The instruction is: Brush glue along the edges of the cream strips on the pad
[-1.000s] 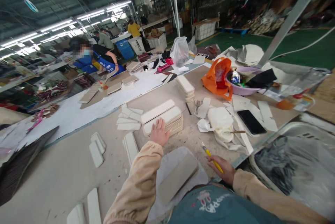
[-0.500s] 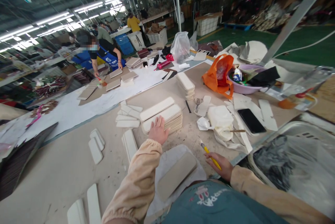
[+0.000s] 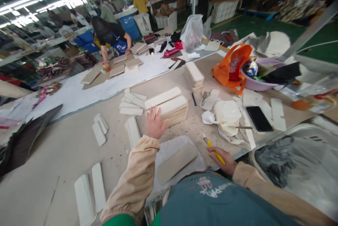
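Directions by the clock, centred on the left hand. Counter [image 3: 66, 148]: beige-topped, beneath all small items. Teal apron [image 3: 208, 205], worn, 5 o'clock: rabbit figure and white lettering, partly legible as "HAPP". Co-worker's blue apron [image 3: 121, 45], 11 o'clock: white print, too small to read. White sheet [image 3: 196, 146], 5 o'clock. Stack of pale panels [image 3: 174, 113], long, round-ended, 2 o'clock. Grey panel [image 3: 176, 162], lying on the sheet, 5 o'clock. Left hand [image 3: 155, 123]: palm down, fingers toward 12, at the stack's near left end; grip spread, contact uncertain. Right hand [image 3: 224, 161], 4 o'clock: low by the near edge; grip pinching the tool. Black phone [image 3: 259, 118], 3 o'clock. Yellow-handled tool [image 3: 216, 153]: in the right hand, tip aimed toward 11. Scissors [image 3: 205, 94], 2 o'clock.
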{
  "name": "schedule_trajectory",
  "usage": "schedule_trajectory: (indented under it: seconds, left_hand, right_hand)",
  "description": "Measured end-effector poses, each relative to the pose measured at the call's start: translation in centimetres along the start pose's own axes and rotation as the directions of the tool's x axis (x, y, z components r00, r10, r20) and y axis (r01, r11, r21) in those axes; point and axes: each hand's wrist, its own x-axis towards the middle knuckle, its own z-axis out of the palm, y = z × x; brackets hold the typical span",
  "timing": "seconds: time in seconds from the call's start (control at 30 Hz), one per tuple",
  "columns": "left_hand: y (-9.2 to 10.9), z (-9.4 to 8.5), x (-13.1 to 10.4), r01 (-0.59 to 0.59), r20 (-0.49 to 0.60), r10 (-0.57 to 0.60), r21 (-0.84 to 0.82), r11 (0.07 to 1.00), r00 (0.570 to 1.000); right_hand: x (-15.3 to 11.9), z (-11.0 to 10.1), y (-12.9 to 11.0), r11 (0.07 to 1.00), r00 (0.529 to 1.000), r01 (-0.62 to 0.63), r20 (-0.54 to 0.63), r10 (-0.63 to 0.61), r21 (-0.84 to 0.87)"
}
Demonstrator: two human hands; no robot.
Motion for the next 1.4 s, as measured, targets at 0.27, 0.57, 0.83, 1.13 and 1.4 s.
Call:
schedule_trajectory:
  seconds: [0.27, 0.57, 0.83, 1.13, 1.4]
  left_hand:
    - [0.6, 0.8, -17.8, 0.218, 0.256, -0.17, -0.17, 0.961, 0.951]
    - [2.8, 3.7, -26.7, 0.526, 0.549, -0.373, -0.146, 0.838, 0.748]
    - [1.2, 5.8, -29.4, 0.507, 0.471, -0.327, -0.327, 0.798, 0.819]
    - [0.4, 7.7, -31.6, 0.366, 0.275, -0.281, -0.341, 0.866, 0.92]
    - [-0.3, 8.6, -32.7, 0.305, 0.198, -0.253, -0.309, 0.901, 0.947]
  right_hand:
    - [0.7, 0.6, -0.2, 0.988, 0.986, 0.142, 0.092, -0.136, -0.065]
    - [4.1, 3.8, -0.2, 0.948, 0.926, 0.314, 0.242, -0.291, -0.059]
    - [3.5, 6.8, 0.9, 0.96, 0.932, 0.279, 0.247, -0.266, -0.015]
    - [0.2, 9.3, 2.8, 0.959, 0.969, 0.245, 0.044, -0.242, -0.144]
    - [-1.1, 10.5, 3.4, 0.943, 0.961, 0.258, -0.049, -0.274, -0.212]
